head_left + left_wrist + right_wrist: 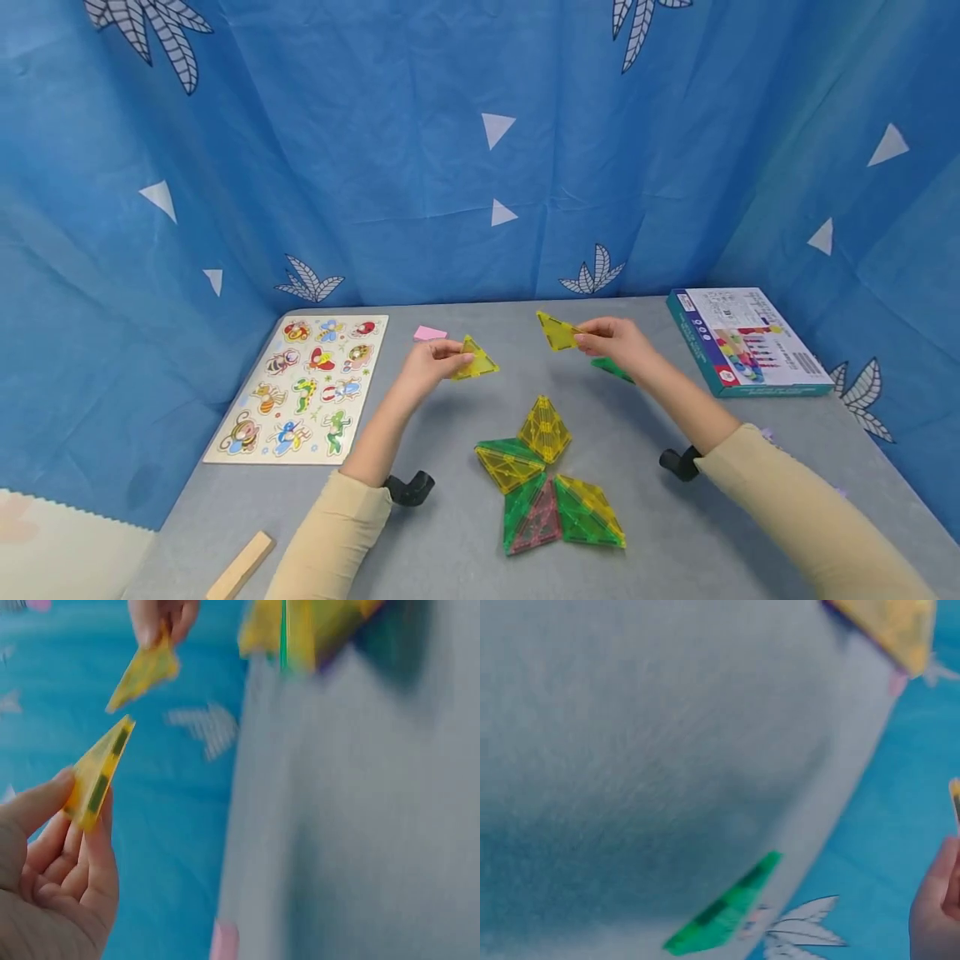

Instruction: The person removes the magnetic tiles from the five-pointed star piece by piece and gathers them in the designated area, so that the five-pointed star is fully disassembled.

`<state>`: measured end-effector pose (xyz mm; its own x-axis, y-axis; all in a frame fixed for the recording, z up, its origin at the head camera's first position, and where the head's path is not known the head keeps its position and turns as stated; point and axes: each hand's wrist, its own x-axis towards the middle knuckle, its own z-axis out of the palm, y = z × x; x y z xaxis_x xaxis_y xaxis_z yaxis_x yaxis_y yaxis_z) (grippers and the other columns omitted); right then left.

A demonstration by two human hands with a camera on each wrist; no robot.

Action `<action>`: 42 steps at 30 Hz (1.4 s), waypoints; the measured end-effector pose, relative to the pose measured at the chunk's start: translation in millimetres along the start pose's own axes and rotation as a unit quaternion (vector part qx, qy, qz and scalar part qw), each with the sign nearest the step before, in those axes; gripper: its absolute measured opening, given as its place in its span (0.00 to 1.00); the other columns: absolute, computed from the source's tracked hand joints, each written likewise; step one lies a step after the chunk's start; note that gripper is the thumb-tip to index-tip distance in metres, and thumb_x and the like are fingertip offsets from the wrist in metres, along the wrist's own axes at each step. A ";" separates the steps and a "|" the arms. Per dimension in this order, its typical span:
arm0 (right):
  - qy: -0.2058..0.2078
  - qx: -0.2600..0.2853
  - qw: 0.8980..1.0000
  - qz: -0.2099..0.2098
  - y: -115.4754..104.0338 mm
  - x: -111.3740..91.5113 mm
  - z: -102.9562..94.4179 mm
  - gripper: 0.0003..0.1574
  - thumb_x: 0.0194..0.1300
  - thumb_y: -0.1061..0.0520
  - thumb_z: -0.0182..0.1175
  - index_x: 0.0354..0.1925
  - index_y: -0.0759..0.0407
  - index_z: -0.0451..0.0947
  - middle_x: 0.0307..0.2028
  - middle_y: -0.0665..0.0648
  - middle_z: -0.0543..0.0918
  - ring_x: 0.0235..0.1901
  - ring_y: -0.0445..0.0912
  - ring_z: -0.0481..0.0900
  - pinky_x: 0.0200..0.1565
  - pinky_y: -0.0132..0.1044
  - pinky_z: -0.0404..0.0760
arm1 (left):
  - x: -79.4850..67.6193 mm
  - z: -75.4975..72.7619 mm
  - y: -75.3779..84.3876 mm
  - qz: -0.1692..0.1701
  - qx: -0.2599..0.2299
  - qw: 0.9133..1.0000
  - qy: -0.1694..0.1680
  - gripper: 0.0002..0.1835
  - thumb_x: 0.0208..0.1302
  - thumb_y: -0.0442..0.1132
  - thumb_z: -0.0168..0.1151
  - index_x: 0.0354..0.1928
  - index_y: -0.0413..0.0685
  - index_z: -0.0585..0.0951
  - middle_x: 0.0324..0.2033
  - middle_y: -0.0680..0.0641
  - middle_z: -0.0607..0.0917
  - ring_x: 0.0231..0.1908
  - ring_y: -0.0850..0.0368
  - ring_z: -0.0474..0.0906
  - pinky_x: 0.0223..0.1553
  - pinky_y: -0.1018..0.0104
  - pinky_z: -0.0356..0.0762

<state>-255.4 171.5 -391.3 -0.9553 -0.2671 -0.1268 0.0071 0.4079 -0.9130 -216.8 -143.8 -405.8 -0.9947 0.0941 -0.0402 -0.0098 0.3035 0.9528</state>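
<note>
My left hand [431, 367] pinches a yellow triangular magnetic tile [477, 362] between thumb and fingers, raised over the back of the table. Across from it, my right hand [617, 340] holds a second yellow triangular tile [557, 332], also raised. In the left wrist view both tiles point toward each other with a small gap between them. Closer to me on the table lies a star-like group of tile pieces: a yellow one [545, 429], a green and yellow one [510, 464], a green and red one [534, 515], and another green and yellow one [590, 511].
A green tile [612, 369] lies below my right hand. To the left are an insect puzzle board [300, 387] and a wooden block [240, 567]. A pink piece [430, 333] sits behind my left hand. At the back right is a flat box [750, 342]; a blue curtain [420, 167] hangs behind.
</note>
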 end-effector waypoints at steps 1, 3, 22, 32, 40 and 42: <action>-0.011 -0.006 1.000 0.012 3.6 6.8 1.0 0.24 0.66 0.50 0.57 0.53 0.65 0.74 0.47 0.64 0.79 0.47 0.56 0.77 0.52 0.51 0.73 | 5.9 -5.9 -4.0 -0.013 0.012 1.000 -0.005 0.15 0.56 0.41 0.67 0.42 0.39 0.82 0.32 0.47 0.85 0.30 0.61 0.78 0.35 0.65 0.78; -0.036 -0.018 0.999 0.034 11.6 20.2 3.1 0.24 0.67 0.51 0.56 0.54 0.67 0.73 0.48 0.65 0.78 0.48 0.58 0.75 0.53 0.51 0.73 | 15.5 -15.4 -11.7 -0.037 0.037 0.998 -0.020 0.16 0.55 0.40 0.68 0.44 0.38 0.82 0.32 0.47 0.85 0.29 0.62 0.78 0.32 0.68 0.77; -0.056 -0.086 0.987 0.121 39.5 54.7 24.0 0.22 0.67 0.55 0.56 0.55 0.66 0.75 0.50 0.62 0.77 0.41 0.46 0.76 0.44 0.38 0.78 | 30.8 -34.4 -52.2 -0.098 0.205 0.968 -0.111 0.15 0.58 0.38 0.64 0.47 0.41 0.81 0.34 0.49 0.80 0.30 0.60 0.72 0.29 0.69 0.71; -0.049 -0.124 0.988 0.080 36.9 41.8 13.5 0.23 0.67 0.57 0.53 0.58 0.65 0.72 0.58 0.65 0.72 0.52 0.54 0.71 0.53 0.47 0.73 | 22.4 -35.5 -44.8 -0.054 0.271 0.956 -0.093 0.17 0.61 0.42 0.61 0.49 0.40 0.80 0.40 0.44 0.79 0.39 0.53 0.73 0.38 0.63 0.73; -0.089 -0.170 0.980 -0.043 34.6 0.9 7.1 0.21 0.67 0.58 0.54 0.55 0.68 0.73 0.50 0.65 0.77 0.48 0.55 0.74 0.47 0.47 0.76 | -20.7 -0.9 -11.0 0.099 0.346 0.927 -0.106 0.20 0.63 0.43 0.61 0.56 0.47 0.77 0.51 0.46 0.80 0.50 0.50 0.75 0.49 0.54 0.73; -0.114 -0.171 0.976 -0.077 37.3 -15.9 7.8 0.20 0.67 0.58 0.55 0.53 0.68 0.74 0.47 0.64 0.79 0.44 0.52 0.75 0.43 0.44 0.77 | -38.5 14.1 -3.6 0.159 0.343 0.913 -0.151 0.21 0.64 0.47 0.60 0.57 0.50 0.76 0.53 0.50 0.78 0.53 0.53 0.73 0.52 0.56 0.72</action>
<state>-237.6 184.1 -426.3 -0.8462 -0.5198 -0.1172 -0.2672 0.6042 -0.7507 -177.0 -135.2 -411.9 -0.8619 0.5064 0.0262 0.4441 0.7288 0.5212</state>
